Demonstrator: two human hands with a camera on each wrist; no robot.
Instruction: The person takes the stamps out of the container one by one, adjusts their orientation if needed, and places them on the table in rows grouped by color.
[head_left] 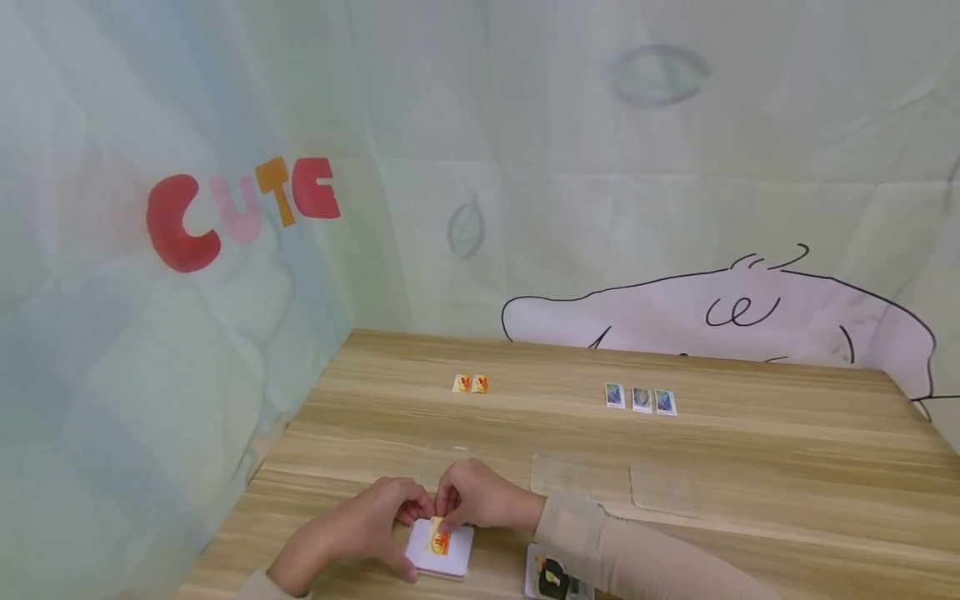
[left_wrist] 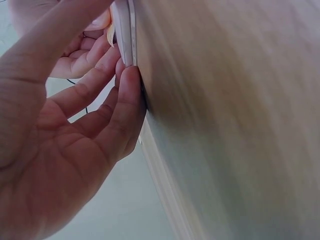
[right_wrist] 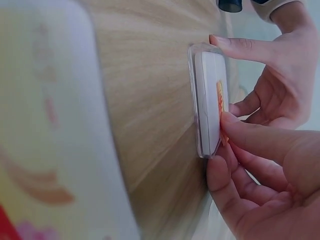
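A square white stack (head_left: 459,562) sits in a shallow clear plastic case (right_wrist: 193,100) on the table near me. My left hand (head_left: 367,523) grips this case, its thumb at the near left corner and fingers bent at the far edge. A small yellow-and-red picture card (head_left: 439,542) lies over the white top. My right hand (head_left: 483,495) pinches the card's far end, with the thumb on its printed face. The card bends slightly at the fingers in the left wrist view.
Two small yellow-and-red cards (head_left: 471,384) lie at the back left, three blue ones (head_left: 641,400) farther right. Clear plastic pieces (head_left: 663,490) lie mid-table. A white case with a dark picture (head_left: 553,577) stands below my right forearm. Printed cloth (head_left: 420,167) hangs behind the table.
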